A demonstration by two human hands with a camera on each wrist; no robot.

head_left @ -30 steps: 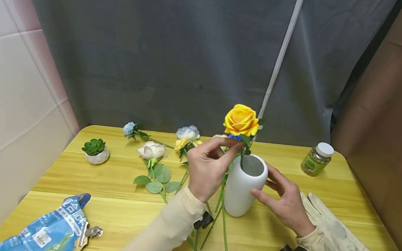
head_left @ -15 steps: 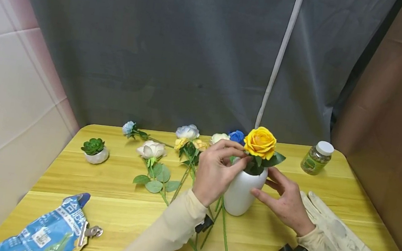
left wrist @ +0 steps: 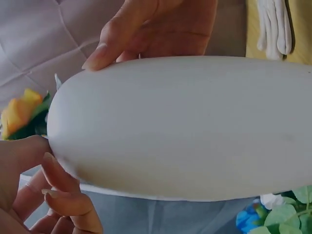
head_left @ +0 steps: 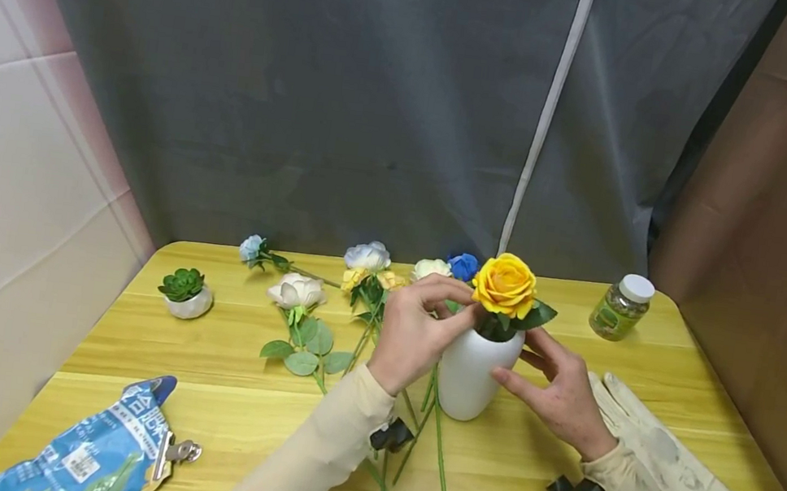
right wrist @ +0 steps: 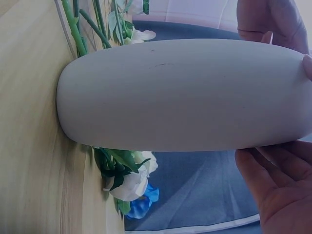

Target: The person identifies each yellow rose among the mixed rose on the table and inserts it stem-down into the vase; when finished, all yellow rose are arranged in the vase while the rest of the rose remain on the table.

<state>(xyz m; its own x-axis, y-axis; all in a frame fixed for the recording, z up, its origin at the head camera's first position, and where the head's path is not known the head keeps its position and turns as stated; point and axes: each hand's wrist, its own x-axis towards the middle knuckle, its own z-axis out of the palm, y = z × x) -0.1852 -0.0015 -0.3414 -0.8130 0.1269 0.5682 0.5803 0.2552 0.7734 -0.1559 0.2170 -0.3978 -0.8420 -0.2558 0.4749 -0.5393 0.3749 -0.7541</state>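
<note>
While yellow rose sits in vase, both hands steady it.

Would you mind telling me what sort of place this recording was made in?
Probably a makeshift indoor recording corner, not a florist's: a yellow wooden table stands before a hung grey fabric backdrop, with loose artificial roses lying beside a white ceramic vase and a clipped blue snack bag.

Rose in vase mid-table; loose flowers left; jar right; bag front-left.
</note>
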